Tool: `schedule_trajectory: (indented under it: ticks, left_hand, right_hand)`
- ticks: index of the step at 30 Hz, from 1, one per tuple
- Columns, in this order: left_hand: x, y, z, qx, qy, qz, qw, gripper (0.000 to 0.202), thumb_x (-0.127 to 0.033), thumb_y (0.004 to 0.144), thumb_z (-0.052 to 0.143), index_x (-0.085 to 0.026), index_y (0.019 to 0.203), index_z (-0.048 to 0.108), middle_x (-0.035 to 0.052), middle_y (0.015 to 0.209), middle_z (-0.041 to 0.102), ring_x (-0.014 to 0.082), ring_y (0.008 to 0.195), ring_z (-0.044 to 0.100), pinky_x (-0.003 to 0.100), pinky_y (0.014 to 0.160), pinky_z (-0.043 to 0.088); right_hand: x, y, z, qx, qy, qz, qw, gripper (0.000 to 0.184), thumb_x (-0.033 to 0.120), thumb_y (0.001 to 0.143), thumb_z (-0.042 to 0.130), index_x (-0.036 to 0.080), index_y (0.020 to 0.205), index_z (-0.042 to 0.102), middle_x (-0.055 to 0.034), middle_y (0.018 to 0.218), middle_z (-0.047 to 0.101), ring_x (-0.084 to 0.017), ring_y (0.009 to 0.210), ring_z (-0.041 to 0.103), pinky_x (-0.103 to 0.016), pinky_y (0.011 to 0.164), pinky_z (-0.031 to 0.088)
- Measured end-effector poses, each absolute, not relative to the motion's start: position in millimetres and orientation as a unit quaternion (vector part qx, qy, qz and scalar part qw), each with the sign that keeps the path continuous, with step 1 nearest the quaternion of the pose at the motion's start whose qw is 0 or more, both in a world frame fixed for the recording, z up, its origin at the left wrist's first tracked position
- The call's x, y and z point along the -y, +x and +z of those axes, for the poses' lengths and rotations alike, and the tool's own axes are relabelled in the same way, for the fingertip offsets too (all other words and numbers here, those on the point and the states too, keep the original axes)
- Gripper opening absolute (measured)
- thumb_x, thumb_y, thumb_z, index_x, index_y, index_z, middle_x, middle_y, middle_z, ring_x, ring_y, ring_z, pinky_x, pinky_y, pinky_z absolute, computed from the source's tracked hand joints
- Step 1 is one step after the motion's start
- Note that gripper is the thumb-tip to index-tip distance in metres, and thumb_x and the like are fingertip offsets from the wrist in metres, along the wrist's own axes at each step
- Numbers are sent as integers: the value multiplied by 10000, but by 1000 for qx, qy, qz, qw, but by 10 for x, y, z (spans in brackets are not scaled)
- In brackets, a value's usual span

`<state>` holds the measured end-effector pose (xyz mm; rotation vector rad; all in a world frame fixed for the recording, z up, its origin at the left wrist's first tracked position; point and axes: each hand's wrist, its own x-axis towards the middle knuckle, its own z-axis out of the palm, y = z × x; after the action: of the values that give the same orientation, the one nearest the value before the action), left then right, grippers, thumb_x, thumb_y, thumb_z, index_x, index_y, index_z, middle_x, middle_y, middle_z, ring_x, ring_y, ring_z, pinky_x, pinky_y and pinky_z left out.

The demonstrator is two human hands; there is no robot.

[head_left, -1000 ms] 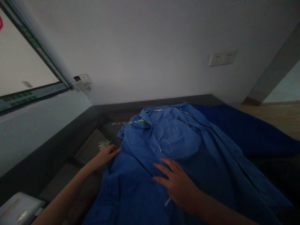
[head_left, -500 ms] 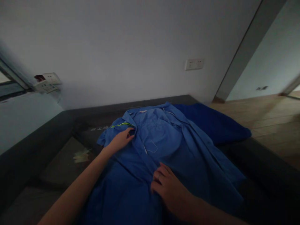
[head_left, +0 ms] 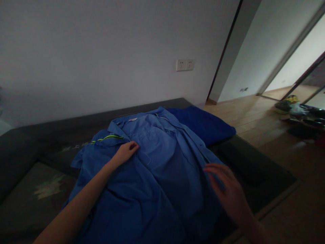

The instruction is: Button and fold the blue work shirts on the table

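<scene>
A blue work shirt (head_left: 152, 162) with a thin yellow-green stripe near its left shoulder lies spread front-up on a dark bed (head_left: 30, 189). My left hand (head_left: 125, 152) rests on the shirt's chest just below the collar, its fingers curled in against the cloth. My right hand (head_left: 225, 189) is over the shirt's right edge, blurred, with fingers bent and slightly apart; whether it grips the cloth is unclear.
A darker blue garment (head_left: 203, 123) lies under the shirt toward the far right corner. A white wall with a double socket (head_left: 185, 64) stands behind the bed. A wooden floor (head_left: 266, 135) stretches right, with dark objects (head_left: 294, 108) near a doorway.
The view has swung to the right. My left hand went from the shirt's left side up to its chest. My right hand left the shirt's middle and went to its right edge.
</scene>
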<state>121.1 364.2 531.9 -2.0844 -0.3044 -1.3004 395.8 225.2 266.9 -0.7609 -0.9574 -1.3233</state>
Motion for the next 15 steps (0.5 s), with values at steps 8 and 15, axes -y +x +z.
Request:
schedule_trajectory:
  ticks: [8,15]
  left_hand:
    - [-3336,1366,4763,-28,-826,-446,344,230,-326,893,434,-202,954,618,68,1044,648,208,1009,586,348,947,452]
    - [-3464,1360,4253,-42,-793,-391,466,331,-300,901,483,-270,1222,560,75,1315,541,252,1253,464,528,1120,270]
  right_hand:
    - [-2348,4448,3034,336,-475,-525,621,407,283,893,398,202,1278,503,-106,1228,576,-266,1071,569,-452,890,478]
    - [-2222,4693,3037,284,-467,-530,648,351,346,911,358,182,1031,644,-102,1065,676,-259,916,646,-410,786,505]
